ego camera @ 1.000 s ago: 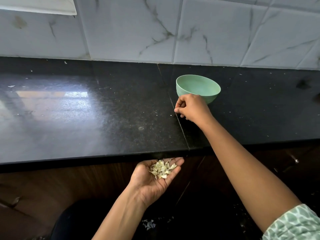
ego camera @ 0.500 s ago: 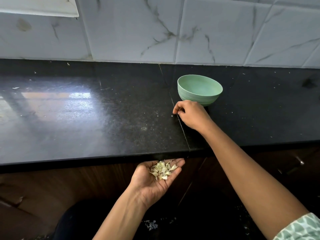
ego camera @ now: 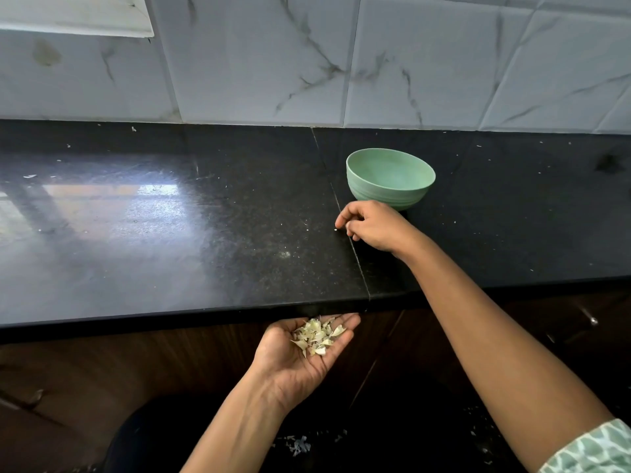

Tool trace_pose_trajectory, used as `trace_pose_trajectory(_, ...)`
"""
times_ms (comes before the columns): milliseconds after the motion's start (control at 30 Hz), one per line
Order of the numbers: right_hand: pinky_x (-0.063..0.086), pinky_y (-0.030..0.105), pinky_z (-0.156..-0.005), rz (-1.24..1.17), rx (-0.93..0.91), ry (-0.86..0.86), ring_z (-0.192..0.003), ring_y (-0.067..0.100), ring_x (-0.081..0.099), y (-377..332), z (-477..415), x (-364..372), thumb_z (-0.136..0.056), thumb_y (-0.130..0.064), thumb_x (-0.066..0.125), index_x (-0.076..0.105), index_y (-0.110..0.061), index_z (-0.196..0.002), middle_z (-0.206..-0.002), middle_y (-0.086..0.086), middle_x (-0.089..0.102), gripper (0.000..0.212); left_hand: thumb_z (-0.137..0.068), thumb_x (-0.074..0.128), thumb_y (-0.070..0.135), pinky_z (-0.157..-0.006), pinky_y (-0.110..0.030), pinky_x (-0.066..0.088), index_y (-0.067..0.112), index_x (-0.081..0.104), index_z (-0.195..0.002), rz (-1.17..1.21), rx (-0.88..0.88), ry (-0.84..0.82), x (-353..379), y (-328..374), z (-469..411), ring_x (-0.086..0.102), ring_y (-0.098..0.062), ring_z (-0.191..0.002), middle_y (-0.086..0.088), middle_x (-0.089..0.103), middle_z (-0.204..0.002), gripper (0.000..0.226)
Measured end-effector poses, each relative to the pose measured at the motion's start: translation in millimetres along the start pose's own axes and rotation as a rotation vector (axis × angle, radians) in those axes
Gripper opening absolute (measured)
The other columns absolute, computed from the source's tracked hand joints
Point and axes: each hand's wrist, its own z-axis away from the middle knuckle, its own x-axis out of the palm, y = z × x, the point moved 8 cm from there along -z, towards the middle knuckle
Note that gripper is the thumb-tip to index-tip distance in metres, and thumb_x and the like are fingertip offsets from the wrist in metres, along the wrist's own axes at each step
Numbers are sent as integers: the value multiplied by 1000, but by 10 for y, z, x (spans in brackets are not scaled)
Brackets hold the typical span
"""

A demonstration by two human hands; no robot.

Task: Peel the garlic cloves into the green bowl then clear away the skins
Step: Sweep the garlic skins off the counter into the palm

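The green bowl (ego camera: 390, 179) stands on the black counter (ego camera: 170, 233), right of the seam; its contents are hidden from this angle. My left hand (ego camera: 300, 356) is cupped palm up just below the counter's front edge, with a pile of pale garlic skins (ego camera: 317, 336) lying in it. My right hand (ego camera: 372, 225) rests on the counter in front of the bowl, fingers curled and pinched near a tiny white fleck (ego camera: 336, 229) on the seam. Whether it holds anything between the fingertips I cannot tell.
Small white specks are scattered over the counter. A marble-tiled wall (ego camera: 341, 63) rises behind it. Dark wood cabinet fronts (ego camera: 85, 370) with a metal handle (ego camera: 589, 317) lie below the edge. Bits of skin (ego camera: 300, 445) lie on the dark floor.
My right hand has slid toward me along the seam, away from the bowl, with its fingers loosening a little. My left hand has kept still with the skins.
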Motion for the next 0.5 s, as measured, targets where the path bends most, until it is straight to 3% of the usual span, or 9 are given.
trace_pose_trajectory(167, 40, 19, -58, 54, -15, -20, -60, 2, 52, -57, 21, 21, -83, -8, 46, 70, -25, -73, -69, -13, 62, 31, -98, 25, 22, -69, -56, 52, -23, 58, -107, 0, 4, -1, 3, -3, 3, 68, -49, -82, -37, 61, -112, 56)
trace_pose_trajectory(267, 51, 26, -73, -33, 27, -13, -70, 8, 62, 18, 11, 3, -82, -7, 45, 70, -23, -71, -77, -6, 70, 32, -98, 25, 22, -68, -56, 52, -24, 59, -103, -3, 9, -11, 10, -1, 5, 68, -49, -82, -37, 61, -111, 58)
trace_pose_trajectory(333, 51, 29, -78, -78, 61, 22, -73, 9, 63, 69, 4, -20, -81, -4, 41, 69, -24, -79, -77, -3, 70, 34, -98, 25, 22, -69, -56, 52, -24, 59, -103, -5, 6, -13, 18, -7, 11, 68, -49, -82, -37, 61, -111, 57)
trace_pose_trajectory(500, 43, 22, -64, 12, 22, 31, -70, 6, 59, -13, 17, 1, -81, -8, 44, 69, -27, -73, -68, -12, 63, 32, -98, 25, 20, -68, -56, 52, -25, 61, -100, -17, 8, -11, 21, -6, 9, 68, -49, -81, -37, 62, -110, 58)
